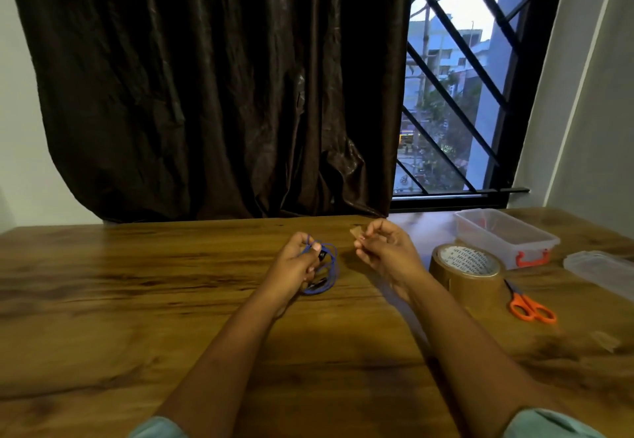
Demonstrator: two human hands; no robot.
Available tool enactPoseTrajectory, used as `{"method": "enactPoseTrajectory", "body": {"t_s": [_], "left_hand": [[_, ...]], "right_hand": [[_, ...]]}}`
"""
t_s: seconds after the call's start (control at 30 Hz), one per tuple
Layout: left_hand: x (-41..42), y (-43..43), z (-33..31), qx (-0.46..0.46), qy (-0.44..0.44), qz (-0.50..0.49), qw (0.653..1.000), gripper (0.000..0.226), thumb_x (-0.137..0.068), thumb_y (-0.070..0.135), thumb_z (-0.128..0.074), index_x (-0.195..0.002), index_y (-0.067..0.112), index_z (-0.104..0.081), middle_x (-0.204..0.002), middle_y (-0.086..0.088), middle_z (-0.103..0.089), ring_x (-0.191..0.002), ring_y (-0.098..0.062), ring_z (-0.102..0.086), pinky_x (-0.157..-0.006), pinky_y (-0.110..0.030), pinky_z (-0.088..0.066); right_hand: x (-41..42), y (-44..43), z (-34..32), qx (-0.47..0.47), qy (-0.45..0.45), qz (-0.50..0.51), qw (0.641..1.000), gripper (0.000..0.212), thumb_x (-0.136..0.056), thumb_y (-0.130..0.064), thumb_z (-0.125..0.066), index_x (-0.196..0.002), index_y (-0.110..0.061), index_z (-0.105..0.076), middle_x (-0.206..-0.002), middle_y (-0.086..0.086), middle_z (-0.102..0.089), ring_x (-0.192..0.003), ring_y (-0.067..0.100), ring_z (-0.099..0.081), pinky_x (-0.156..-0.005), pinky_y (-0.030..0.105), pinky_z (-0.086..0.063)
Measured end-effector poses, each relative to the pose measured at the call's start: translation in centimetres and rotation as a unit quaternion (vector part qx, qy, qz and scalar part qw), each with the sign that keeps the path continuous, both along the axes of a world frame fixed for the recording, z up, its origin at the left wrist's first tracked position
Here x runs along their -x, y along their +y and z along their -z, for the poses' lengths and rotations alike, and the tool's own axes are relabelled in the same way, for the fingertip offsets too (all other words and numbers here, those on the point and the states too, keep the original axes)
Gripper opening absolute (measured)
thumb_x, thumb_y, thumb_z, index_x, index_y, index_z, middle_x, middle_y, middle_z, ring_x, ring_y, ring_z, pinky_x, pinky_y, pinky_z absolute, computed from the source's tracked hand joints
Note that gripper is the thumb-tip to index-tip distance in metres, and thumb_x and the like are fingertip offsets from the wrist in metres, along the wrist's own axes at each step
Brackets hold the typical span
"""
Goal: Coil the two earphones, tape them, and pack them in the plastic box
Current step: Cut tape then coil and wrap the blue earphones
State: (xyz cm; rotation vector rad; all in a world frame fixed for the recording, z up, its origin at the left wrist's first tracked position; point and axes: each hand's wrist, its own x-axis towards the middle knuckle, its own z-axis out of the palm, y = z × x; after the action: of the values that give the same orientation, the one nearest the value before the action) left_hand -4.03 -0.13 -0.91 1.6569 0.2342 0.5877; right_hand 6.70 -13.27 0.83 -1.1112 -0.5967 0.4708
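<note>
**Coiled blue earphone, taping step.** The blue earphone (333, 271) hangs as a loose coil above the table (137, 283), just left of the picture's centre. The left hand (295, 262) grips it, fingers and thumb curled round the gathered loops. A dark inline part shows beside the thumb.

At three o'clock from the coil, near it but apart, the right hand (387, 252) pinches a short tape piece (356, 231) between thumb and fingertips. The free end of the strip points toward the coil and does not touch it.

Farther out at three o'clock the brown tape roll (470, 279) lies flat on the table. Orange-handled scissors (531, 305) lie at four o'clock, just beyond the roll. The plastic box (535, 242) sits open at two o'clock, with its lid (600, 271) set down beside it near the right edge.

A reddish streak shows through the box wall. It may be the other earphone already packed, but this cannot be confirmed.

*Progress, as judged:* this earphone is coiled and a strip is cut. The coil is not yet bound, packed or lidded, and the next step appears to be wrapping the strip round the gripped loops. The main risks are a slack coil springing open and the tape folding onto itself.
</note>
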Motion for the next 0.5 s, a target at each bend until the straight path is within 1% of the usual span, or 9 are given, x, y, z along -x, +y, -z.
{"method": "enactPoseTrajectory", "body": {"t_s": [0.1,0.17,0.2,0.27,0.3,0.37,0.4,0.43,0.5], "left_hand": [[-0.2,-0.4,-0.3,0.059,0.013,0.032,0.998,0.021,-0.101,0.014,-0.034,-0.081,0.017,-0.034,-0.043,0.01,-0.031,-0.032,0.0,-0.021,-0.032,-0.011,-0.015],[0.0,-0.4,-0.5,0.09,0.021,0.035,0.995,0.022,-0.101,0.017,-0.034,-0.08,0.017,-0.034,-0.043,0.01,-0.03,-0.032,-0.001,-0.021,-0.034,-0.01,-0.013],[0.0,-0.4,-0.6,0.107,0.022,0.038,0.993,0.022,-0.101,0.018,-0.035,-0.079,0.018,-0.035,-0.043,0.01,-0.03,-0.032,-0.001,-0.02,-0.035,-0.01,-0.012],[0.2,-0.4,-0.8,0.137,0.022,0.051,0.989,0.024,-0.101,0.022,-0.036,-0.077,0.018,-0.035,-0.042,0.01,-0.029,-0.031,-0.001,-0.02,-0.035,-0.009,-0.013],[0.3,-0.5,-0.9,0.15,0.023,0.06,0.987,0.024,-0.1,0.024,-0.036,-0.077,0.019,-0.036,-0.041,0.009,-0.029,-0.031,-0.001,-0.019,-0.034,-0.007,-0.013],[0.4,-0.7,-1.1,0.184,0.019,0.078,0.98,0.024,-0.1,0.028,-0.037,-0.078,0.019,-0.042,-0.041,0.008,-0.03,-0.03,-0.001,-0.02,-0.034,-0.006,-0.014],[0.5,-0.9,-1.2,0.204,0.013,0.085,0.975,0.023,-0.099,0.029,-0.037,-0.08,0.019,-0.045,-0.041,0.007,-0.032,-0.029,-0.001,-0.021,-0.034,-0.006,-0.014],[0.6,-1.0,-1.3,0.221,0.007,0.09,0.971,0.023,-0.1,0.029,-0.036,-0.084,0.018,-0.048,-0.041,0.006,-0.033,-0.029,-0.001,-0.022,-0.034,-0.007,-0.014],[0.8,-1.0,-1.5,0.226,0.012,0.1,0.969,0.025,-0.1,0.029,-0.035,-0.085,0.016,-0.049,-0.041,0.005,-0.032,-0.029,-0.001,-0.022,-0.034,-0.008,-0.014]], "right_hand": [[0.8,0.8,-0.1,0.015,-0.047,-0.007,0.999,0.031,-0.092,0.01,-0.044,-0.07,-0.009,-0.056,-0.074,0.004,-0.059,-0.075,0.011,-0.061,-0.059,0.014,-0.051],[1.6,1.4,-0.2,0.015,-0.082,-0.005,0.997,0.033,-0.091,0.01,-0.043,-0.069,-0.009,-0.06,-0.074,0.004,-0.058,-0.074,0.014,-0.056,-0.061,0.017,-0.049],[1.9,1.5,-0.3,0.012,-0.095,0.004,0.995,0.031,-0.09,0.01,-0.046,-0.072,-0.009,-0.062,-0.076,0.005,-0.058,-0.073,0.015,-0.054,-0.061,0.019,-0.047],[2.2,1.4,-0.5,0.013,-0.144,0.024,0.989,0.019,-0.087,0.006,-0.055,-0.086,-0.01,-0.067,-0.085,0.005,-0.057,-0.077,0.011,-0.054,-0.062,0.015,-0.047],[2.2,1.3,-0.5,0.024,-0.181,0.024,0.983,0.018,-0.085,0.002,-0.062,-0.096,-0.011,-0.067,-0.094,0.004,-0.055,-0.083,0.007,-0.055,-0.066,0.012,-0.048],[1.9,1.1,-0.3,0.086,-0.275,0.016,0.958,0.032,-0.077,-0.009,-0.074,-0.105,-0.02,-0.065,-0.111,0.001,-0.047,-0.102,0.0,-0.051,-0.08,0.007,-0.047],[1.9,1.1,-0.1,0.12,-0.313,0.013,0.942,0.036,-0.073,-0.013,-0.078,-0.105,-0.024,-0.065,-0.115,0.001,-0.044,-0.107,0.0,-0.048,-0.084,0.004,-0.044],[1.9,1.2,0.2,0.139,-0.328,0.011,0.934,0.036,-0.07,-0.015,-0.08,-0.102,-0.024,-0.065,-0.116,0.002,-0.043,-0.108,0.001,-0.047,-0.084,0.002,-0.041],[2.0,1.3,0.4,0.141,-0.317,0.006,0.938,0.023,-0.07,-0.012,-0.079,-0.09,-0.019,-0.069,-0.113,0.004,-0.045,-0.104,0.003,-0.048,-0.081,0.001,-0.039]]}}
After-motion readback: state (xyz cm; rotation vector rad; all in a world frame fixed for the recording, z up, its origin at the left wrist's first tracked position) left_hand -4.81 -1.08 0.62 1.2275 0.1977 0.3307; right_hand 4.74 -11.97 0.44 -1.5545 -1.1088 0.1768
